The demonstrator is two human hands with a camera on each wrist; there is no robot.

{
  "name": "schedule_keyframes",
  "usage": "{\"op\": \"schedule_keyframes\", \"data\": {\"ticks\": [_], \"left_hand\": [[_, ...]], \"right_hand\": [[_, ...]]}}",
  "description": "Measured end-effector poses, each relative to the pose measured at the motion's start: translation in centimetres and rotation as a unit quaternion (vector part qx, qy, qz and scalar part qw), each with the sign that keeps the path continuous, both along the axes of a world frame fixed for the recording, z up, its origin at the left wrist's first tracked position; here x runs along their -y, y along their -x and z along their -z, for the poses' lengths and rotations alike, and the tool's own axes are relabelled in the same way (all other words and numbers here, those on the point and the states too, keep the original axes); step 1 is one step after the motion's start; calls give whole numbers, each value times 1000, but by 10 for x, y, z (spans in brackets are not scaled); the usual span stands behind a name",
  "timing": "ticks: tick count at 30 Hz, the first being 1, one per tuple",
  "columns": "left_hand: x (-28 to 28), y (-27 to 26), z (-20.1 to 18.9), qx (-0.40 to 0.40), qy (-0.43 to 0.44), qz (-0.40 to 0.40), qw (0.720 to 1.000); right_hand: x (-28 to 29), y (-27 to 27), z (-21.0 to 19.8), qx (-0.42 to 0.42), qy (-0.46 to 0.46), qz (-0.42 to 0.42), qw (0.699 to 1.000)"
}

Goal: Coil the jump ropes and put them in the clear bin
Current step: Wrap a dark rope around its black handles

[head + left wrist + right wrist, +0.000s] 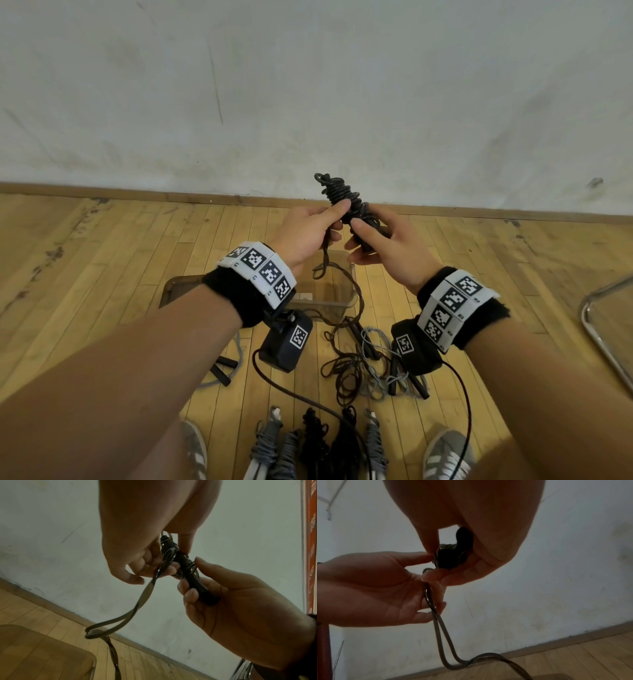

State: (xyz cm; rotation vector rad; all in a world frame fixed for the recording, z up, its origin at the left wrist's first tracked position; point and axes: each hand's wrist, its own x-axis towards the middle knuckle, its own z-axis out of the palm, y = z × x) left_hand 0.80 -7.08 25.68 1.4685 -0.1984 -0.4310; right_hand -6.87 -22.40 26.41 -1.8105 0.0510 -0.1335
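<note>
A black jump rope (339, 193) is wound into a tight bundle around its handles and held up in front of the wall. My left hand (337, 221) pinches the rope just below the windings, thumb on top. My right hand (358, 236) grips the black handle (204, 593) at the bundle's lower end. A doubled loose strand (142, 601) hangs from my left fingers (436, 601) down toward the clear bin (329, 291), which stands on the floor right under my hands. Whether the bin holds anything is hidden by my wrists.
Loose black and grey ropes (359, 363) lie tangled on the wooden floor near the bin. Several coiled ropes (315, 442) lie in a row between my shoes (445, 455). A metal chair frame (603, 329) stands at the right. The wall is close ahead.
</note>
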Motion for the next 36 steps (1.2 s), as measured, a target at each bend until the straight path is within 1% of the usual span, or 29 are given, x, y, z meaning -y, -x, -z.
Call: {"op": "schedule_keyframes", "data": {"ticks": [3,6,11,13,16,19,23,26,29,32,36], "left_hand": [[1,2,-1,15,-5,2,1000],[1,2,-4,3,-10,-6,1000],[0,4,-5,-17,-40,14,999],[1,5,-6,-9,-40,0,999],[5,9,-4,26,-60,-42,997],[6,12,-2,38,-53,-57,996],[4,14,-6,21,-20,-34,999],[4,16,-10,8,-10,-30,999],[4,18,-12,1,3,-41,999],[5,18,-13,20,-6,-60,998],[5,18,-11,14,-2,-63,998]], "right_hand": [[1,-1,1,31,13,18,999],[1,-1,2,53,41,42,997],[5,-4,11,76,145,84,983],[6,-6,13,82,168,100,977],[9,-8,12,96,170,128,972],[15,-8,11,95,221,154,958],[17,-5,11,79,293,165,939],[17,-5,12,89,345,159,921],[14,-7,17,104,335,126,928],[7,-8,22,109,302,104,941],[4,-9,26,128,301,91,941]]}}
